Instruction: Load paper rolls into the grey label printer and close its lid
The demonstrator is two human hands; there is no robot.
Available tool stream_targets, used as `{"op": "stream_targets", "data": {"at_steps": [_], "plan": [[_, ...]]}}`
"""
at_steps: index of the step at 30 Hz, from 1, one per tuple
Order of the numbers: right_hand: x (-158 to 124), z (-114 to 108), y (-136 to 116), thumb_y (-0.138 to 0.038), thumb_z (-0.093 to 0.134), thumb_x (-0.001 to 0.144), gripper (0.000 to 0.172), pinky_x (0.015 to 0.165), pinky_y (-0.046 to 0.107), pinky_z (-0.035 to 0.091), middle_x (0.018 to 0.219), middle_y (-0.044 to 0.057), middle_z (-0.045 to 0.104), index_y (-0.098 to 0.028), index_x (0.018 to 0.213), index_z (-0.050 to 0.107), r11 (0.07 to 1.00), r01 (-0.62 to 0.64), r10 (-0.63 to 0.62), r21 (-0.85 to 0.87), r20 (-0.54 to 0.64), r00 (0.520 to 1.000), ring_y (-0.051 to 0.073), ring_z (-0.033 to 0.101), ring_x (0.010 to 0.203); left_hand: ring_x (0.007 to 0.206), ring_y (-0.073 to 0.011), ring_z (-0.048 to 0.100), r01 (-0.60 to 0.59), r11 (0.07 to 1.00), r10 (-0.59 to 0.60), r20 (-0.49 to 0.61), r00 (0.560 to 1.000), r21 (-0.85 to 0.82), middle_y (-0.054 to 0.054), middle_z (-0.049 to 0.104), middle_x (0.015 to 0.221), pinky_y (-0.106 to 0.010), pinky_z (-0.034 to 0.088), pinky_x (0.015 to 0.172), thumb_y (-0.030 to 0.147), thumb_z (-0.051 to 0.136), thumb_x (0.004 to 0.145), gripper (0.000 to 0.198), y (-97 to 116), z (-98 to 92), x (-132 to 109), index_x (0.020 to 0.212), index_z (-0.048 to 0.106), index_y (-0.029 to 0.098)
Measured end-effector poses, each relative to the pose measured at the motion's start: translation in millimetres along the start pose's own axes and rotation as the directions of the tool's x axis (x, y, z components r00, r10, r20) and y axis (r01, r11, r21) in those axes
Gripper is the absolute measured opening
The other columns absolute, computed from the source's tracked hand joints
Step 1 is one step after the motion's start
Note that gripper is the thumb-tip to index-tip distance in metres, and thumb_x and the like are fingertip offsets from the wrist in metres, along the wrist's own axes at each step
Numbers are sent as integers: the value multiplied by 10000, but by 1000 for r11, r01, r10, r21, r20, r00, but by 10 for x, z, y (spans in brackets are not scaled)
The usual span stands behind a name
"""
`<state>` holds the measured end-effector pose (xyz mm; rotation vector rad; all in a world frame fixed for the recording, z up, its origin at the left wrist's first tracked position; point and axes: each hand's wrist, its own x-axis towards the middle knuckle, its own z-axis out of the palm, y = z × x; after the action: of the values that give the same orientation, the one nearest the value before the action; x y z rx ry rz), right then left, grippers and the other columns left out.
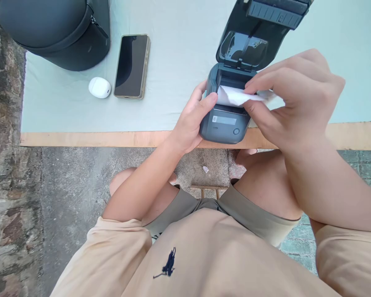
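Note:
A dark grey portable label printer [224, 131] is held at the table's front edge, its lid [250, 35] swung up and away from me. My left hand [191, 115] grips the printer's left side, thumb on the rim of the paper bay. Inside the bay lies a white paper roll [227, 95] with a ragged loose end. My right hand [297, 97] pinches that loose paper between thumb and fingers at the bay's right side. A power button sits at the printer's front right. Part of the roll is hidden behind my right fingers.
On the light cloth-covered table [173, 49] lie a smartphone [131, 66] and a white earbud case [99, 87]. A black zippered case [64, 33] stands at the far left. A wooden strip [111, 138] edges the table. A paper scrap [205, 169] lies on the ground below.

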<state>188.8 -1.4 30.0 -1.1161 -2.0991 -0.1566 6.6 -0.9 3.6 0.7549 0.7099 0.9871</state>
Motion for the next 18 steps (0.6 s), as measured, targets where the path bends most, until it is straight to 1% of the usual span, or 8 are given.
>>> {"op": "stream_targets", "data": {"at_steps": [2,3,6,9,11,13,15,18], "plan": [[-23,23,-51,-205,614,831,64,725,393,486,891,-36,718,-253,870,598,995,89,-88,37,-26,996,193,653,805,1192,-241,664,-13,1000,13,22,1000,-14,-3,685,1060,-321,593,944,437,537,920,253,-10,-15,4,1101,552,261],[-32,37,-77,-204,616,829,68,714,391,483,891,-43,717,-253,871,592,991,124,-123,55,-20,992,191,651,802,1164,-237,677,-22,1000,22,27,999,-23,-4,678,1028,-323,596,927,429,538,918,258,-15,-20,5,1109,543,257],[-38,56,-129,-308,642,842,84,708,395,492,884,-40,717,-248,857,586,982,157,-158,105,3,987,203,658,833,1173,-219,678,-44,998,45,22,999,-37,11,650,976,-328,576,968,314,573,900,239,-23,-15,0,1124,533,242],[-24,35,-119,-347,599,885,102,776,396,507,907,-18,714,-246,867,598,984,92,-96,154,22,995,187,656,847,1278,-237,623,-17,1000,16,-36,999,-16,11,651,1017,-369,538,1045,236,608,859,306,-13,3,-16,1156,533,241],[-24,19,-87,-351,591,893,108,823,408,501,968,6,699,-246,917,602,993,19,-23,114,31,999,192,649,890,1334,-268,581,17,1000,-17,-76,997,0,-3,666,1075,-407,520,1078,229,670,803,410,-4,7,-25,1187,528,257],[-39,17,-54,-410,621,873,198,857,432,485,1039,32,667,-246,981,597,999,-35,33,40,45,998,221,629,963,1354,-292,562,20,1000,-20,-79,997,1,-12,674,1126,-428,522,1086,234,726,751,494,-1,2,-29,1200,523,274],[-60,24,-33,-471,642,852,284,873,442,468,1064,41,631,-253,1026,589,999,-44,43,8,85,995,236,602,1002,1350,-299,566,2,1000,-2,-34,999,-10,-16,678,1145,-433,540,1070,272,722,765,465,-2,-6,-27,1186,524,275],[-75,30,-33,-531,657,828,349,865,439,460,1039,45,592,-265,1042,582,1000,-25,23,17,124,992,236,573,999,1329,-284,586,-24,999,24,5,1000,-27,-14,683,1121,-427,562,1043,306,638,845,336,-6,-13,-20,1158,528,258]]}}
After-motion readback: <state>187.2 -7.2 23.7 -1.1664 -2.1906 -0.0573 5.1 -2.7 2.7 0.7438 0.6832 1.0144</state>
